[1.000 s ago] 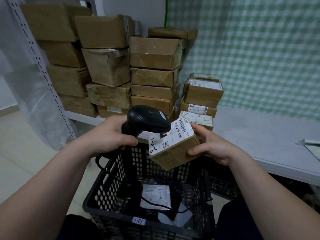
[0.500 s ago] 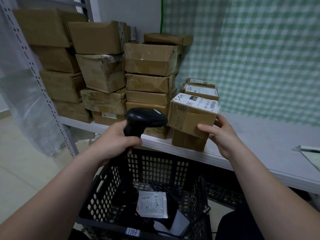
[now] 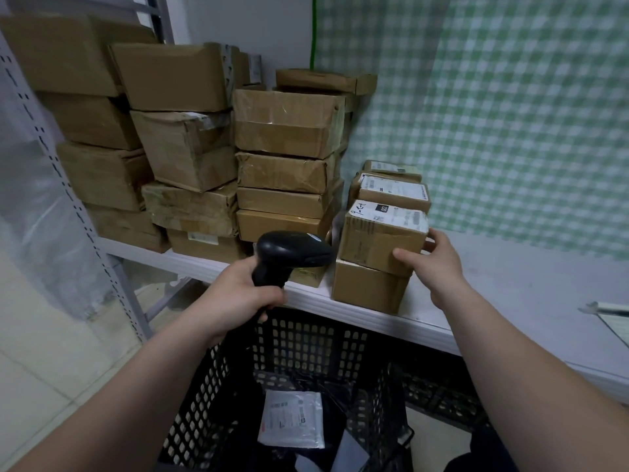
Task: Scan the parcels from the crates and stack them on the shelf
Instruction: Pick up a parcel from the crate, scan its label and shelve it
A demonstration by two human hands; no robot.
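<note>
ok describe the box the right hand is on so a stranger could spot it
On the white shelf, right of the tall brown stacks, sits a low pile of small boxes. The box is the front top one, held at its right end by the right hand. Only its label bears a handwritten scrawl and a black square.

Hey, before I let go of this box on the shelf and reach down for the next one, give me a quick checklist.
1. Parcel seated on the box beneath: ok, though slightly askew.
2. Label facing up: ok.
3. Right hand free: not ok, it grips the parcel.
4. Scanner in left hand: ok.
5. Another parcel in the crate: ok, a white mailer.
6. Scan registered: cannot tell.
</note>
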